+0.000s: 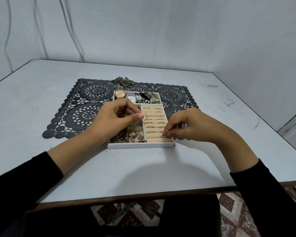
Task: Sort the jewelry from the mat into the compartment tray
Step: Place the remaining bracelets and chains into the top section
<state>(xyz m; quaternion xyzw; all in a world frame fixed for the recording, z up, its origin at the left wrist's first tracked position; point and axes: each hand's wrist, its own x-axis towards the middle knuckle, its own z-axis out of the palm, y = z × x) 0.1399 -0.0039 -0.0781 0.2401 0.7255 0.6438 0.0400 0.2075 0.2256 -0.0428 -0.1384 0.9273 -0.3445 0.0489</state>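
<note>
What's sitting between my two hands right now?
In the head view, beige ring rolls holding several rings lie between the left hand and the right hand.

Pale table with dark lace mat and white compartment tray

- pale blue-grey table, scuffed, with a dark wooden edge
- plain grey-blue walls meeting in a right-hand corner
- thin cables hanging down the wall
- red-brown and white diamond-patterned floor tiles
</note>
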